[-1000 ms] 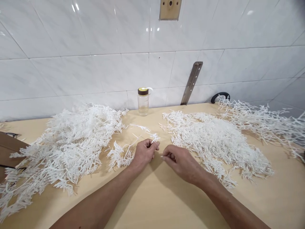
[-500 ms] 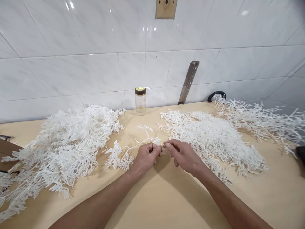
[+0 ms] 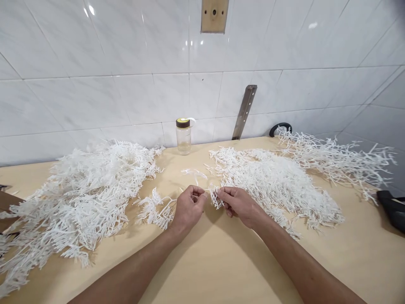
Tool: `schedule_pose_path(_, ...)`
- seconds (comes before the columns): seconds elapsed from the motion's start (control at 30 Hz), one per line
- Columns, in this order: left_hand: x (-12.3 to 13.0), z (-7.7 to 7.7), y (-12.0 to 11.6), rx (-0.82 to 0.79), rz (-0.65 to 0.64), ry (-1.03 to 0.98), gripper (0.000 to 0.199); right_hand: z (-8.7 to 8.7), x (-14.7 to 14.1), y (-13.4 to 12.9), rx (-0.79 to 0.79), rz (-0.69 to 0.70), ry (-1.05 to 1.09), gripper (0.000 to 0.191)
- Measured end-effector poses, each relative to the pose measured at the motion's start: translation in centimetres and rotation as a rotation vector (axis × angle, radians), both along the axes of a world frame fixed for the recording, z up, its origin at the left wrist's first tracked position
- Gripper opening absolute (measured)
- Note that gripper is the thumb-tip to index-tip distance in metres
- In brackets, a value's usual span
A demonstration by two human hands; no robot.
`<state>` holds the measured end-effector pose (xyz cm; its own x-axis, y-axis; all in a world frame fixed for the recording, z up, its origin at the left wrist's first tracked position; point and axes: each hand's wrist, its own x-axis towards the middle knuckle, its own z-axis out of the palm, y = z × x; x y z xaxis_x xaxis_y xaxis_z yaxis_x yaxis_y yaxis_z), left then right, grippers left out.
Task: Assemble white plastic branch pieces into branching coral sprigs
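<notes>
A white branching plastic sprig (image 3: 158, 210) lies across the middle of the table, its stem running under my left hand (image 3: 189, 206). That hand is closed, thumb against fingers, pinching the sprig's stem. Close by on the right, my right hand (image 3: 236, 202) is closed in a pinch on a small tufted end (image 3: 215, 197) of the white sprig. A thin piece of stem shows between the two hands. Whether the tuft is still joined to the rest cannot be made out. Another thin white twig (image 3: 194, 173) shows just beyond my fingers.
A large heap of white sprigs (image 3: 95, 194) spreads at left, a flatter pile of small pieces (image 3: 272, 181) at right. More bare branches (image 3: 335, 158) lie farther right. A clear bottle (image 3: 184, 141) and a metal strip (image 3: 244, 112) stand by the tiled wall. A black object (image 3: 392, 209) sits at the right edge.
My hands have moved slightly apart, and the tufted end now shows by my right fingers. The whole view has shifted a little.
</notes>
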<state>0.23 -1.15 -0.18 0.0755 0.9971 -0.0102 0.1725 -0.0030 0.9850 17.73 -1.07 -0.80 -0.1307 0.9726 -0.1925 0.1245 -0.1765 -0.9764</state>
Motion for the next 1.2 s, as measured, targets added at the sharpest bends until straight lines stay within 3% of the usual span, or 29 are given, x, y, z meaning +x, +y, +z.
schedule_pose_path(0.1,0.2,0.0,0.1,-0.149,-0.103,-0.078,0.034,0.0,-0.1,-0.1,-0.004,0.039,0.028,0.041)
schedule_pose_path(0.2,0.3,0.1,0.1,-0.181,-0.146,-0.111,0.037,-0.1,-0.2,0.0,-0.011,0.073,0.046,0.038)
schedule_pose_path(0.5,0.3,0.3,0.3,-0.234,-0.077,-0.088,0.018,-0.6,-0.4,0.0,0.0,0.076,0.062,0.031)
schedule_pose_path(0.77,0.4,0.6,0.1,-0.31,-0.013,-0.099,0.016,-0.6,-1.4,-0.1,0.022,0.033,0.098,0.022)
schedule_pose_path(0.9,0.2,0.1,0.2,-0.261,-0.021,-0.106,0.016,-0.8,-1.5,-0.1,-0.014,0.019,0.114,0.02)
schedule_pose_path(1.07,0.0,-0.4,0.3,-0.054,-0.113,-0.122,0.018,-1.1,-1.1,-0.1,-0.044,0.026,0.192,0.018)
schedule_pose_path(1.2,-0.2,-0.2,0.5,-0.109,-0.197,-0.14,0.025,-1.1,-1.0,0.0,-0.068,0.0,0.229,0.017)
